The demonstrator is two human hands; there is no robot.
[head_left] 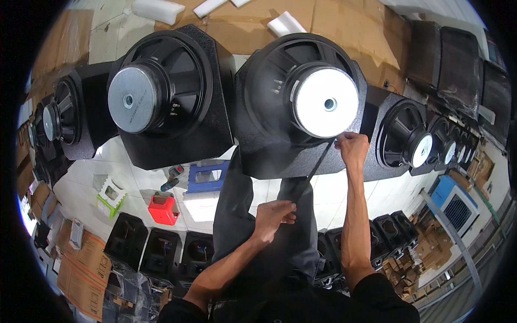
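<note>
A thin black strip (pixel 321 160) runs slantwise between my hands. My right hand (pixel 353 146) pinches its upper end, close to the lower edge of a speaker driver's round magnet (pixel 318 116). Lower and to the left, my left hand (pixel 274 218) is closed on the other end, in front of my dark trousers. The driver sits face down on a black speaker cabinet (pixel 274 161) just ahead of me. Beside it on the left stands another black cabinet (pixel 177 145) with a similar driver, its grey magnet (pixel 131 99) facing up.
More cabinets with drivers line both sides, such as one at the right (pixel 404 134). On the tiled floor are a red stool (pixel 163 209), a blue stool (pixel 207 176), a white-green stool (pixel 111 194) and a power drill (pixel 171 180). Open cabinets (pixel 126 239) stand behind; a blue-white air cooler (pixel 455 202) is at right.
</note>
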